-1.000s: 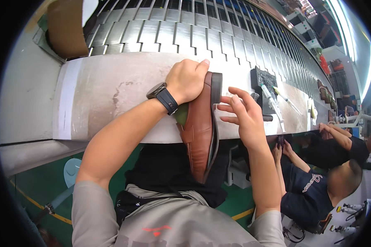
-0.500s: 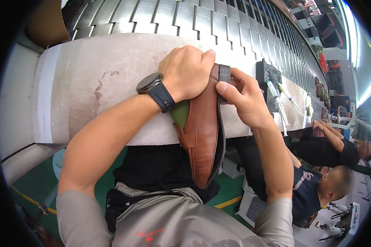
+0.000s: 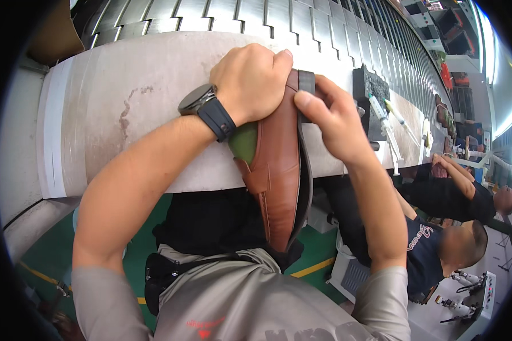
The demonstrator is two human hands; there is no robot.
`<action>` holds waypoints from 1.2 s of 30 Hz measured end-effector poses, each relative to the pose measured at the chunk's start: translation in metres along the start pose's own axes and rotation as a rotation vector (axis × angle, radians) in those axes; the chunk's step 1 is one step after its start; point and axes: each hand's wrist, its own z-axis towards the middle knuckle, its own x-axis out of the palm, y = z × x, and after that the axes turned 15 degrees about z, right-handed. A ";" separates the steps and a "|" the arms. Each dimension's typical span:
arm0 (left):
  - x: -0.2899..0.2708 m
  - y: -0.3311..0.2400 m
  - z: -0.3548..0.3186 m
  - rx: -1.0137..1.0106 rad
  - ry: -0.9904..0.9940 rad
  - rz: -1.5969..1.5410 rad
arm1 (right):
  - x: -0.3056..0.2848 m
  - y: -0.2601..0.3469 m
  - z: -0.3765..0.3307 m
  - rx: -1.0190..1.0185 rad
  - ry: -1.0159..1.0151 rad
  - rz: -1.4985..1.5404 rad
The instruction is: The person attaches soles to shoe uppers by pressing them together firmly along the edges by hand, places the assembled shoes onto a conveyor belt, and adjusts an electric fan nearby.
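Observation:
A brown leather shoe lies on its side across the near edge of the workbench, its toe pointing at my body and its dark sole to the right. A green shoe last shows at its opening. My left hand, a black watch on the wrist, is closed round the heel end of the upper. At the sole's far end, my right hand grips the dark heel block, the thumb against the near side and the fingers behind it. Those right fingertips are partly hidden.
Right of my hands stands a dark block with syringes leaning by it. A slatted metal conveyor runs along the bench's far side. Two co-workers sit to the right, the nearer in a dark shirt.
The shoe and both hands sit slightly higher in the picture, as the view has shifted a little. My grip on the shoe looks the same. The nearer co-worker's head has turned.

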 end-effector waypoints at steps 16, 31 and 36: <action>0.002 0.006 0.002 0.010 0.014 0.076 | 0.038 0.015 0.049 -0.186 -0.260 -0.567; 0.002 0.000 0.003 -0.001 0.047 0.098 | 0.035 0.003 0.059 -0.230 -0.323 -0.474; -0.002 0.004 0.000 0.036 0.017 0.006 | 0.033 0.006 0.054 -0.007 -0.303 0.059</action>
